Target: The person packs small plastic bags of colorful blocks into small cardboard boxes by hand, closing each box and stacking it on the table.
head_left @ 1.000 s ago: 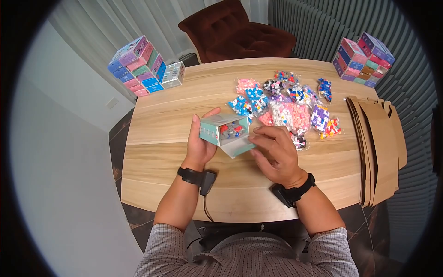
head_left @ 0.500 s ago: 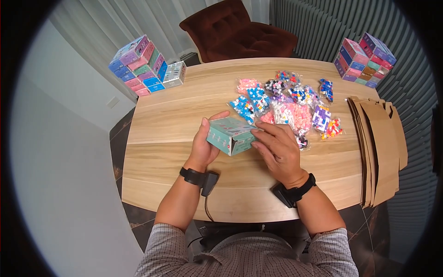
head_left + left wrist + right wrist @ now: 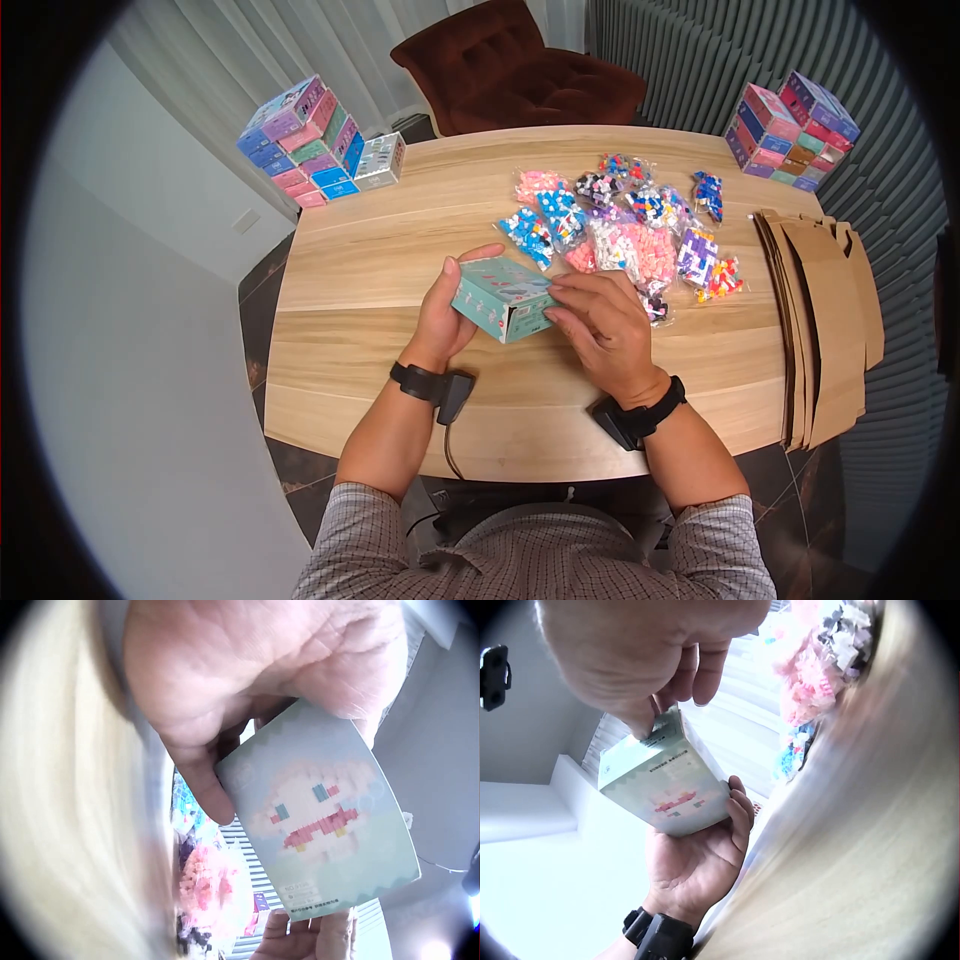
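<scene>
A small mint-green cardboard box (image 3: 488, 300) is held above the table, its end flap folded over the opening. My left hand (image 3: 437, 312) grips it from the left side, thumb on the near side and fingers behind. At the box's right end is my right hand (image 3: 608, 330), thumb and fingertips pinching the edge of the flap. In the left wrist view the box's broad face (image 3: 315, 825) shows a white pixel-style character. The right wrist view shows the right thumb pressing the end panel (image 3: 641, 754). The box's contents are hidden.
Beyond the hands lies a pile of clear bags (image 3: 625, 240) filled with colourful small bricks. Stacked boxes stand at the back left (image 3: 305, 150) and back right (image 3: 795, 130). Flattened brown cardboard (image 3: 825, 330) lies along the right edge. A brown chair (image 3: 520, 75) is behind the table (image 3: 350, 330).
The box's open end, which showed a bag of grey, red and blue pieces, has been covered by the flap. The box has turned and shifted slightly right in the left hand.
</scene>
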The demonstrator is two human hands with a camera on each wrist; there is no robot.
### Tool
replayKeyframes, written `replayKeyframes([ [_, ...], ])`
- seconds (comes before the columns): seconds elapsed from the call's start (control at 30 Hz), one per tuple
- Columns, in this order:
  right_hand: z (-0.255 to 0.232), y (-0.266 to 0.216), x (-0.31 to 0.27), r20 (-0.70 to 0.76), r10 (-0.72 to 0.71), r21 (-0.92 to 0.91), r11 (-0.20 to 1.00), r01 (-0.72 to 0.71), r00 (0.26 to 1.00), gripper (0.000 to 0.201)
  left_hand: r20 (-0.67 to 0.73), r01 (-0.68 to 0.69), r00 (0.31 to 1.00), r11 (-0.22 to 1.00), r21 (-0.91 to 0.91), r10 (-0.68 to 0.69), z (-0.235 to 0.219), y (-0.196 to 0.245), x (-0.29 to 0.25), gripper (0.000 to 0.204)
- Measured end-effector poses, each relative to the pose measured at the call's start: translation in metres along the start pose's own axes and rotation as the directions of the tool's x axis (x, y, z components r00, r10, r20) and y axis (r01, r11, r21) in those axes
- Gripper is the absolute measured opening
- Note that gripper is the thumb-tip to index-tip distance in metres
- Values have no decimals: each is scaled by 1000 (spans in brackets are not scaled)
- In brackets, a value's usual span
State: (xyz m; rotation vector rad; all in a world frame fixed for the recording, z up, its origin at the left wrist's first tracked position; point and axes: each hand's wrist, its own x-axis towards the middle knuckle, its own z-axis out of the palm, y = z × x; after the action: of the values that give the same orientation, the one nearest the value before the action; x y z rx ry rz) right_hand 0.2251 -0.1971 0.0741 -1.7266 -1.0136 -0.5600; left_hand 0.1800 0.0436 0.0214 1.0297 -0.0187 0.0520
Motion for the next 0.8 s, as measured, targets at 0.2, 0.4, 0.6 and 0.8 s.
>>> replayKeyframes([
  [0.2, 1, 5, -4, 5, 92, 122, 988, -92, 996, 24, 83, 26, 996, 999, 29, -28, 10, 4, -3, 84],
  [0.4, -3, 6, -4, 28, 109, 152, 982, -112, 994, 29, 100, 58, 993, 998, 29, -61, 14, -3, -7, 82],
  [0.6, -5, 0, -2, 70, 130, 173, 975, -141, 989, 54, -9, -54, 998, 999, 2, 54, 9, 3, -3, 79],
  [0.8, -5, -2, 1, 155, 91, 56, 993, -101, 984, 65, 7, -85, 996, 995, 58, 84, 10, 4, -3, 81],
])
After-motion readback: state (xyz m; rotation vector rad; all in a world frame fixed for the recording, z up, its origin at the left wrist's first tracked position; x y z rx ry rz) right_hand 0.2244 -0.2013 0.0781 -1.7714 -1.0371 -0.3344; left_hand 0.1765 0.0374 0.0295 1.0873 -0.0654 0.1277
